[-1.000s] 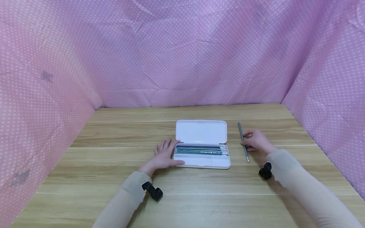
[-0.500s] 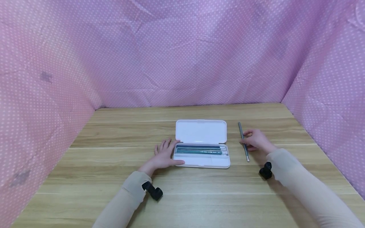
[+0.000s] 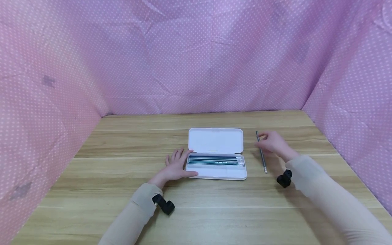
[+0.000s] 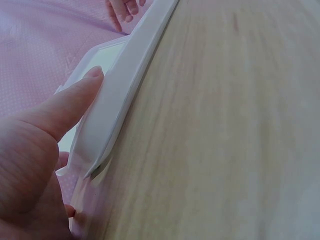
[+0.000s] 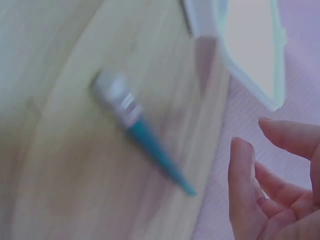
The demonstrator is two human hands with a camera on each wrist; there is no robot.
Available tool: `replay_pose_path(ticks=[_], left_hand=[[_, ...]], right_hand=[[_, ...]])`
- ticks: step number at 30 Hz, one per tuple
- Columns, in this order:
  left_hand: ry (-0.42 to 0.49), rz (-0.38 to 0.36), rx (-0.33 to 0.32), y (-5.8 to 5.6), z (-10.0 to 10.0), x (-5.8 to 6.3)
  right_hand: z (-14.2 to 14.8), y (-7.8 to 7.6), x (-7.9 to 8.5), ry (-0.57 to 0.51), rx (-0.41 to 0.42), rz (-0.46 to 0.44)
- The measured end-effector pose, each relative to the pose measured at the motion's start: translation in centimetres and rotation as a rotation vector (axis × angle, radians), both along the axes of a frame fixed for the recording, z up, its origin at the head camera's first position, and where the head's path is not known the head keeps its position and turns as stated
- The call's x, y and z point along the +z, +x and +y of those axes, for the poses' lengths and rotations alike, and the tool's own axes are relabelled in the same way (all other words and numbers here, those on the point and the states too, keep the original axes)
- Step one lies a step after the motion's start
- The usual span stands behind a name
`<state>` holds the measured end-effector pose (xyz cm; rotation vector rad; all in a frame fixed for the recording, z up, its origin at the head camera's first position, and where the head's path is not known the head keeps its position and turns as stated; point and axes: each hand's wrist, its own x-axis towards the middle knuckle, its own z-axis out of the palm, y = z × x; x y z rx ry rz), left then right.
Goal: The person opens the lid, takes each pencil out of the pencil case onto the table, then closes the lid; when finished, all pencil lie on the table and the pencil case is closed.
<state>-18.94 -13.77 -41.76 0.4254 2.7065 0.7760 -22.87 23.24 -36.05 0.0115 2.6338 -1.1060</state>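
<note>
A white pencil case (image 3: 211, 174) lies with its lid (image 3: 215, 140) folded back on the table. Several dark green pencils (image 3: 214, 161) lie side by side in its rear compartment. My left hand (image 3: 174, 169) rests at the case's left end, fingers spread; in the left wrist view the straight thumb lies on the front wall (image 4: 120, 85). Right of the case, a single pencil (image 3: 262, 158) lies on the table, eraser end towards me. Over its far half is my right hand (image 3: 273, 143); the right wrist view shows thumb and fingers apart, away from the pencil (image 5: 155, 150).
The wooden table (image 3: 202, 211) reaches to a pink dotted cloth (image 3: 196, 61) hanging behind and at both sides. A black wrist camera (image 3: 166, 206) sits on the left sleeve, another camera (image 3: 284, 179) on the right one.
My right hand has slid away from me along the pencil and come off it, while the pencil has hardly moved. The left hand and the case stay in place.
</note>
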Motion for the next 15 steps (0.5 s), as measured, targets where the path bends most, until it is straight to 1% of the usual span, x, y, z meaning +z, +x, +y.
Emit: replay_pose_path(ticks=[2, 6, 9, 12, 15], left_hand=[[0.002, 0.005, 0.000, 0.0, 0.0, 0.0], [0.005, 0.009, -0.001, 0.0, 0.1, 0.0], [0.007, 0.008, -0.004, 0.1, 0.1, 0.1], [0.009, 0.006, -0.005, 0.1, 0.1, 0.2], [0.009, 0.007, -0.005, 0.1, 0.1, 0.2]], right_hand=[[-0.8, 0.1, 0.4, 0.015, 0.028, 0.038], [-2.6, 0.4, 0.9, 0.000, 0.099, 0.118], [-3.9, 0.7, 1.1, -0.006, 0.148, 0.153], [-5.2, 1.0, 1.2, -0.004, 0.196, 0.168], [-6.3, 1.2, 1.3, 0.002, 0.263, 0.198]])
